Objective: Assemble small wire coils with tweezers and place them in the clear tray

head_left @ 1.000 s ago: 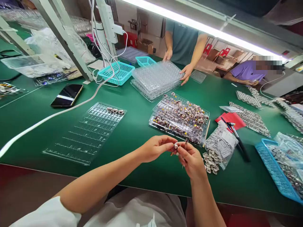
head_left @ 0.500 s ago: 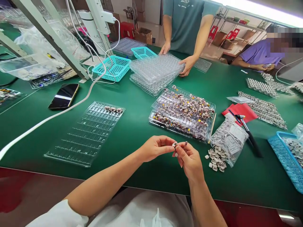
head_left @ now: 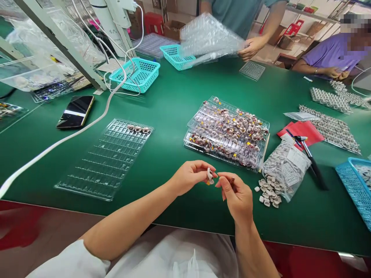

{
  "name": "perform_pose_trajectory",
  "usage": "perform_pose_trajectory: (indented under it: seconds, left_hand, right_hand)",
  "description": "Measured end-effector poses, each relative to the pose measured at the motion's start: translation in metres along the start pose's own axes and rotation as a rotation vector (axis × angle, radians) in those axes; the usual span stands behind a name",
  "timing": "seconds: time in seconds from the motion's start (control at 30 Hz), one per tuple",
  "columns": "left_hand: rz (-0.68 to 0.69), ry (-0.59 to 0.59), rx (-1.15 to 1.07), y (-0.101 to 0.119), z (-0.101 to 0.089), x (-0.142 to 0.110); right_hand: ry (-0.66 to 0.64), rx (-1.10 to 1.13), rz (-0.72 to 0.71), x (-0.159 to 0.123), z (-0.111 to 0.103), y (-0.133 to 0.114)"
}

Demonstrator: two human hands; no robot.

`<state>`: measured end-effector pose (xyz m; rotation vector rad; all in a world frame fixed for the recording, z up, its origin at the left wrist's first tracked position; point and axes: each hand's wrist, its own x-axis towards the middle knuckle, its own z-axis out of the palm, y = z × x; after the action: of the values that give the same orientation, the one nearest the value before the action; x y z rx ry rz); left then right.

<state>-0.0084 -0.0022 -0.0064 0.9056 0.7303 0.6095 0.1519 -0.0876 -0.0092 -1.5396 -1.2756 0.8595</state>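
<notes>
My left hand (head_left: 188, 178) pinches a small white curved part (head_left: 209, 174) with a yellow bit at its lower edge. Close beside it, my right hand (head_left: 240, 199) has thumb and fingertip pressed together; what lies at the tips is too small to make out. A tiny brown-red piece (head_left: 232, 180) shows between the other right fingers. Beyond the hands lie stacked clear trays (head_left: 191, 144) full of white parts with wires and yellow tabs. To the left, a clear slotted tray (head_left: 92, 173) bears three white-rimmed parts (head_left: 138, 129) in its far right corner.
Small white caps (head_left: 269, 193) spill by a plastic bag (head_left: 290, 162). A black-handled tool (head_left: 314, 166) crosses a red packet (head_left: 313, 131). A phone (head_left: 75, 112) and white cable (head_left: 63, 141) are left. Across the table, a co-worker's hand (head_left: 253, 47) holds clear trays (head_left: 211, 36).
My hands have drawn slightly apart, the white part staying in my left fingers. The co-worker has lifted the clear trays off the table and tilted them. The view has shifted a little.
</notes>
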Motion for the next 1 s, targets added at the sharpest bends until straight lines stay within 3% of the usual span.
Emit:
perform_pose_trajectory:
  seconds: [0.13,0.2,0.53,0.8,1.0]
  left_hand:
    - [-0.026,0.089,-0.162,0.002,-0.001,0.001]
    - [-0.019,0.113,-0.175,0.0,0.002,-0.001]
    - [-0.082,0.068,-0.254,-0.012,0.013,-0.005]
    - [-0.052,0.039,-0.242,-0.007,0.01,-0.005]
    - [-0.139,0.025,-0.274,-0.005,0.009,-0.004]
  right_hand:
    - [0.091,-0.291,-0.359,0.0,0.007,0.001]
    - [0.104,-0.382,-0.459,0.002,0.013,0.003]
    - [0.203,-0.536,-0.515,0.004,0.018,0.012]
    - [0.184,-0.444,-0.549,0.004,0.015,0.008]
    - [0.173,-0.406,-0.571,0.001,0.013,0.009]
